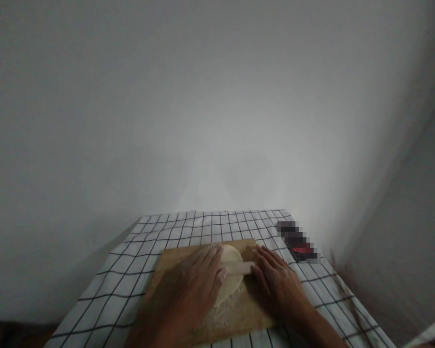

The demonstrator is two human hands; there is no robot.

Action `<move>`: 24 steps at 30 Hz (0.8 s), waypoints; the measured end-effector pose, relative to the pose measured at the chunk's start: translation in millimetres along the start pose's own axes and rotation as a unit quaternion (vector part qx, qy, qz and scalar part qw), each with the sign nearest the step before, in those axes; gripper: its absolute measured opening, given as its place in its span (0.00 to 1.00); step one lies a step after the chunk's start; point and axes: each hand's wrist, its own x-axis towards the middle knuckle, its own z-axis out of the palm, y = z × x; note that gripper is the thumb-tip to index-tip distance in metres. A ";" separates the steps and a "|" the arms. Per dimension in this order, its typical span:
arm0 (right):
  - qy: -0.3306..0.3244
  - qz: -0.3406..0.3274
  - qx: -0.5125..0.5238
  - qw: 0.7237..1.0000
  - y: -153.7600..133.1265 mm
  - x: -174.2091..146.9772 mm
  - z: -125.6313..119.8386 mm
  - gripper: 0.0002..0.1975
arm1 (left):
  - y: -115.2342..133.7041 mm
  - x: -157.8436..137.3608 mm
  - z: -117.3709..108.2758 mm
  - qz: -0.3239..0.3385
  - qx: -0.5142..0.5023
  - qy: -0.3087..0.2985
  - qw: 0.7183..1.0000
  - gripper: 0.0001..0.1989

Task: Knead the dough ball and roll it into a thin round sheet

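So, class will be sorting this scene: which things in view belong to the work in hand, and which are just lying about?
In use:
- rolling pin, under both hands
- flat round dough, beneath the pin
- wooden board, dusted with white powder

Lying about:
- dark item with a red patch, right table edge, too blurred to name

Dim, grey light is brightest low on the wall, fading into dark corners. Shadows beside the left hand and right hand darken the board. Detail is soft, the left forearm smeared.
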 end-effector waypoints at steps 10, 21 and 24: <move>-0.001 -0.059 -0.048 0.997 -6.6 -54.7 -2.6 0.32 | 10.6 -30.5 -23.5 0.036 0.028 -0.024 0.999 0.29; -0.101 0.006 -0.017 0.995 45.7 115.9 30.6 0.23 | -23.8 39.9 16.2 -0.033 -0.013 -0.109 0.993 0.20; -0.105 -0.018 -0.008 0.994 52.0 137.9 41.3 0.22 | -33.2 45.3 29.8 -0.061 0.003 -0.137 0.989 0.20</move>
